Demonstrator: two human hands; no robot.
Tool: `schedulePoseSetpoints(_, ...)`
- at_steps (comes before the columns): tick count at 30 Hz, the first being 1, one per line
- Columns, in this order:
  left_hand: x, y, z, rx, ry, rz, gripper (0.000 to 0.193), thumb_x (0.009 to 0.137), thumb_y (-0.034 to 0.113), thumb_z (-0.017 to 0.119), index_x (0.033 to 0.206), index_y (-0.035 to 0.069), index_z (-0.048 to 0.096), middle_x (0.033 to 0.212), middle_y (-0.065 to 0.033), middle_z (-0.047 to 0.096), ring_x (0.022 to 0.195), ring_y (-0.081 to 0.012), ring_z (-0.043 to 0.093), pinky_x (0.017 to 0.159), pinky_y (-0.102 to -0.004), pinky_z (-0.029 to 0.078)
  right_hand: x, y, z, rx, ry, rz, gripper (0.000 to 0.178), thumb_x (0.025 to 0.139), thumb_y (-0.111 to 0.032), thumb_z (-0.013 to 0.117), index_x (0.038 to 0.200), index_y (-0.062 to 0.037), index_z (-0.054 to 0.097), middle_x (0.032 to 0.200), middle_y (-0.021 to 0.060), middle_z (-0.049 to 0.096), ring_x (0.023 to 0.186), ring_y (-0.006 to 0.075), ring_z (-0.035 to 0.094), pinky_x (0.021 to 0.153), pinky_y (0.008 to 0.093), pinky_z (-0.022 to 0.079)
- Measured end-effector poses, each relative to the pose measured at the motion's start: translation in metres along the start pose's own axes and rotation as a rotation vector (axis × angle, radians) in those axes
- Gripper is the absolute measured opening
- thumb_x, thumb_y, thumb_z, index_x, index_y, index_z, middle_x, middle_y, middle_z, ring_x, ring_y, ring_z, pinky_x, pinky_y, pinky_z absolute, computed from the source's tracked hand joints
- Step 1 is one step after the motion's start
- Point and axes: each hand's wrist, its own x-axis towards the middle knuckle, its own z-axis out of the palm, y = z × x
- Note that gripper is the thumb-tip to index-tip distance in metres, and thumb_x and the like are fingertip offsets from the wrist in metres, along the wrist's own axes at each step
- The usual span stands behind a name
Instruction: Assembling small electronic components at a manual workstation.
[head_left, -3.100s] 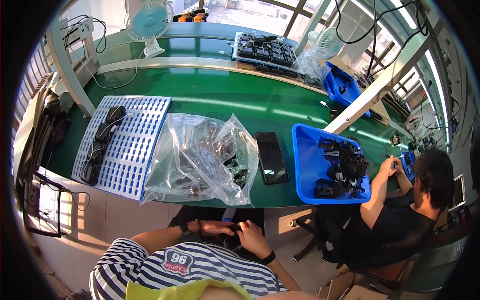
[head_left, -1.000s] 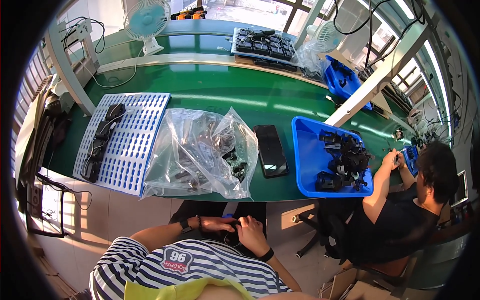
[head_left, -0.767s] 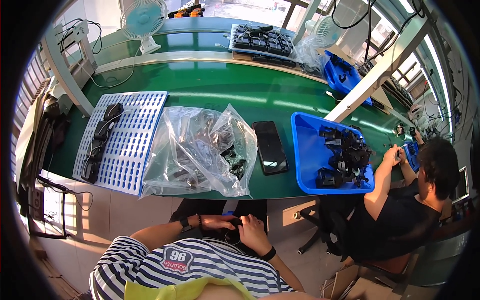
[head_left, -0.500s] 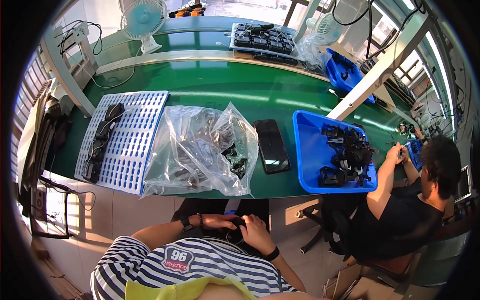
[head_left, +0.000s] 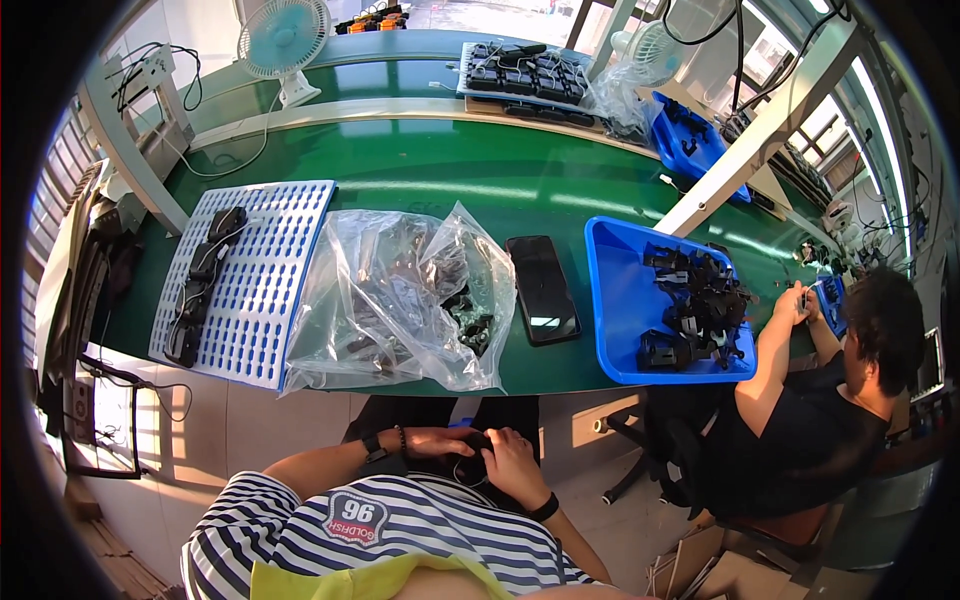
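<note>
Below the table's front edge, over my lap, my left hand [head_left: 440, 441] and my right hand [head_left: 511, 468] meet around a small black part [head_left: 478, 441]. Its exact kind is hidden by my fingers and the dark trousers behind it. A thin pale wire [head_left: 459, 468] curves beneath my left hand. Fingers on both hands are bent and closed in on the part. Ahead of them on the table lies a clear plastic bag [head_left: 355, 300] with dark parts inside. To its right rests a black phone [head_left: 545, 290].
At left, a white perforated tray [head_left: 270, 290] carries a row of wired black parts [head_left: 205, 270]. A blue bin [head_left: 615, 330] holds several black parts [head_left: 700, 300]. A co-worker [head_left: 820, 400] sits at right. A slanted post [head_left: 750, 150], a fan [head_left: 285, 40] and another loaded tray [head_left: 525, 75] stand farther back.
My hands stay together on the black part, with barely visible finger movement. The whole view has shifted very slightly.
</note>
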Motion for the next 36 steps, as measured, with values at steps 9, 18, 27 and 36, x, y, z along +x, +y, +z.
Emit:
schedulePoseSetpoints(9,0.009,-0.015,-0.008,0.026,-0.038,0.059,0.062,0.102,0.036,0.057,0.155,0.011,0.036,0.132,-0.0015,0.058,0.118,-0.0092,0.051,0.098,-0.0282,0.044,0.004,-0.004,-0.001,0.011,-0.017,0.035,0.025,0.092,-0.02,0.063,0.111,-0.0052,0.058,0.098,0.0143,0.062,0.097,0.036,0.062,0.083,0.049,0.048)
schedulePoseSetpoints(18,-0.004,0.008,0.001,0.048,0.05,-0.05,0.06,0.102,0.037,0.057,0.155,0.015,0.037,0.133,-0.0011,0.057,0.117,-0.0099,0.052,0.097,-0.0301,0.045,0.003,-0.003,0.005,-0.038,0.049,0.033,0.027,0.092,-0.023,0.063,0.112,-0.0052,0.059,0.098,0.0143,0.063,0.097,0.0344,0.063,0.083,0.0486,0.048)
schedulePoseSetpoints(27,0.002,-0.005,0.0,-0.042,0.018,0.0,0.059,0.103,0.033,0.057,0.154,0.015,0.037,0.13,-0.0023,0.058,0.114,-0.0111,0.054,0.096,-0.0313,0.047,0.0,0.004,0.009,-0.051,-0.005,0.069,0.026,0.092,-0.025,0.062,0.107,-0.0041,0.063,0.099,0.0144,0.063,0.097,0.0343,0.064,0.085,0.0492,0.046)
schedulePoseSetpoints(36,0.005,-0.014,-0.002,-0.063,0.012,0.044,0.056,0.103,0.031,0.056,0.153,0.013,0.037,0.129,-0.0026,0.058,0.112,-0.0105,0.056,0.094,-0.0286,0.048,0.001,0.001,0.01,-0.058,0.041,0.058,0.022,0.092,-0.024,0.063,0.106,-0.0067,0.061,0.095,0.0128,0.062,0.094,0.035,0.062,0.081,0.0486,0.047)
